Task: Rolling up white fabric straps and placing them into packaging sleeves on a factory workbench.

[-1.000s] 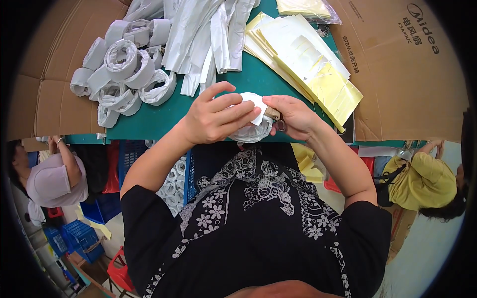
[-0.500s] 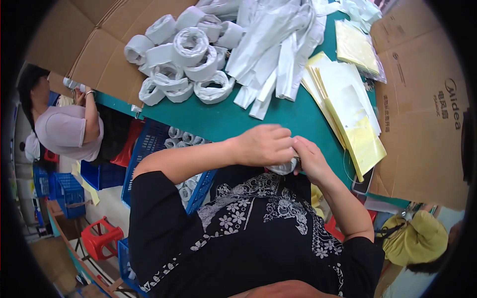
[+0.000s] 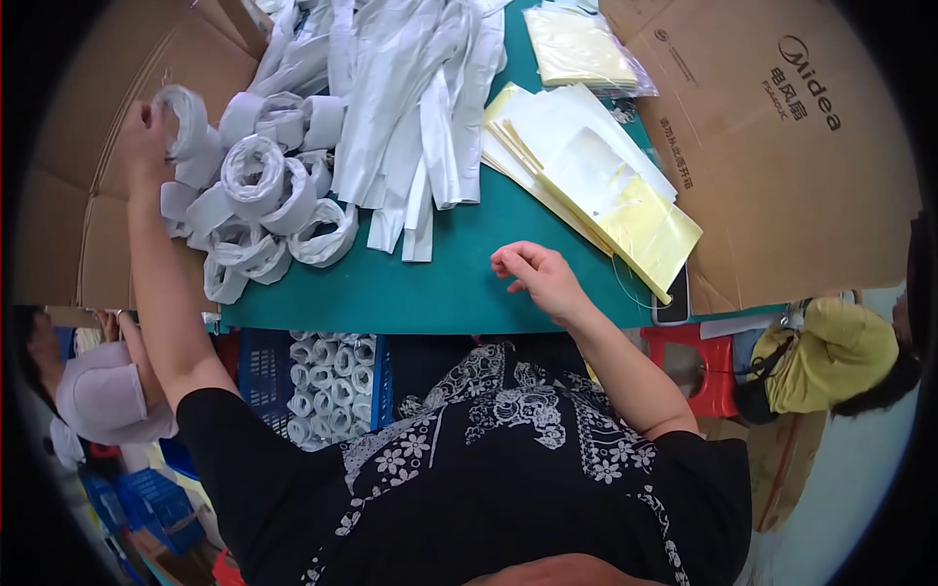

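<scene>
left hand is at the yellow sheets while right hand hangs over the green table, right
Not quite: in the head view, the left hand is at the pile of white rolls, not the yellow sheets; the right hand does hang over the green table.

Left hand [image 3: 145, 142] now at pile [image 3: 293, 200] (roll [image 3: 188, 119] alongside), right hand [image 3: 539, 276] emptied

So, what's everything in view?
Coiled papery rings: over ten, white, left
Long flat strips: several, white, far middle
Sheet stack: one, yellow and white, table right
Bagged packet: one, pale yellow, far right
Broad table: one, green, centre
Cardboard panels: several, brown, table sides
Plastic baskets: several, blue, lower left
Plastic stool: one, red, lower right
People: two, lilac and yellow tops, edges
Left fingers: one set, beside rings
Right fingers: one set, above table
</scene>
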{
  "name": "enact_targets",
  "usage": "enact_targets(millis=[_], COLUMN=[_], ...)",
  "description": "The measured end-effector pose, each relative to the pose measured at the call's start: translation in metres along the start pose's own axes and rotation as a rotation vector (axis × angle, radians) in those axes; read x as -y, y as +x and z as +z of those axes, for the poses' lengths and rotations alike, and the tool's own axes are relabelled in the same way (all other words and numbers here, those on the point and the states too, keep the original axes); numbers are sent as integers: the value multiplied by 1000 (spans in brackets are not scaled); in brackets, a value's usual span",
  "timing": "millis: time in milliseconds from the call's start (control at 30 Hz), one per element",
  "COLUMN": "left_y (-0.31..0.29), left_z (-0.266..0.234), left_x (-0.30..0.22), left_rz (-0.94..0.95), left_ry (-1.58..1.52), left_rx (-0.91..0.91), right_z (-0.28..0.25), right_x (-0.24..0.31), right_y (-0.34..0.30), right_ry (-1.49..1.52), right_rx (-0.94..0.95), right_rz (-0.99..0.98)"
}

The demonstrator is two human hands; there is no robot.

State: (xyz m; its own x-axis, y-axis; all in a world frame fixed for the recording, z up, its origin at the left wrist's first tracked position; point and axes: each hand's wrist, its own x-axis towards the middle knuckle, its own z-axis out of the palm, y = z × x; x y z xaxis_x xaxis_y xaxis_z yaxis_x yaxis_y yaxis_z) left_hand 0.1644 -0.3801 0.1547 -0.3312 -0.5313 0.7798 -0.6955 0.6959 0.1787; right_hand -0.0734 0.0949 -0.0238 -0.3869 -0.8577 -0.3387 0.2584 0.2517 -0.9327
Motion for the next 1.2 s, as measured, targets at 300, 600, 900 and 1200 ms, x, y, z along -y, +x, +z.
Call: enact_targets(millis=[300, 600, 900, 1200], left_y=[-36, -207, -193, -217], left_z=[9, 44, 71, 54], left_x=[-37, -284, -251, -263], left_rz=[118, 259, 703, 718], left_ry=[-27, -496, -260, -302], left_rx=[-177, 462, 792, 496], right_z=[-77, -52, -32, -46], right_x=[-19, 29, 69, 75], right_y=[60, 118, 239, 199], right_ry=[-1048, -969, -682, 413], right_rx=[-477, -470, -662, -256], right_rz=[-810, -397, -42, 153])
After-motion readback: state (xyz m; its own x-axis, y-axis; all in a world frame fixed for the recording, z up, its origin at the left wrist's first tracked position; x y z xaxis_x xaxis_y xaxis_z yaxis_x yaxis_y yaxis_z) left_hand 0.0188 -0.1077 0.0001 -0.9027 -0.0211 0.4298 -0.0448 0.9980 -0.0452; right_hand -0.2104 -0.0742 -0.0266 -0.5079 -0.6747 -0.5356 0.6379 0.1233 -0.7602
